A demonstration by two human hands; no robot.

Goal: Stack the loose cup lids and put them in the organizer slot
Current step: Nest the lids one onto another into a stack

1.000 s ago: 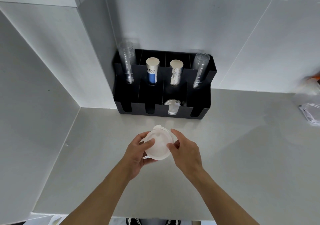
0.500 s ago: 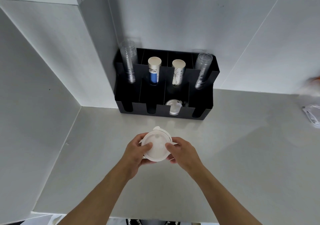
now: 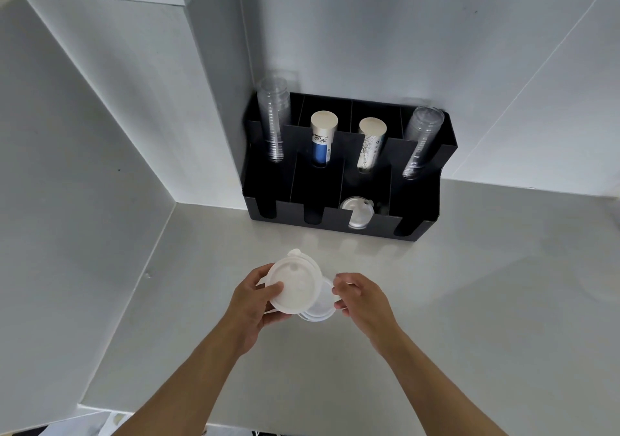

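My left hand (image 3: 250,305) grips a stack of white cup lids (image 3: 297,284) above the counter, thumb on the top lid. A lower, more translucent lid (image 3: 322,308) juts out to the right under the stack. My right hand (image 3: 364,301) holds that lower lid's right edge with its fingertips. The black organizer (image 3: 335,224) stands against the back wall. A few white lids (image 3: 357,209) lie in its third front slot from the left.
Clear cup stacks (image 3: 273,117) stand in the organizer's outer back slots, paper cup stacks (image 3: 322,137) in the middle ones. White walls close in at the left and behind. The grey counter (image 3: 486,301) stretches out to the right.
The lids have tilted and shifted left in my left hand. My right hand has slid to the right edge, and a lower lid now sticks out sideways. The view moved closer.
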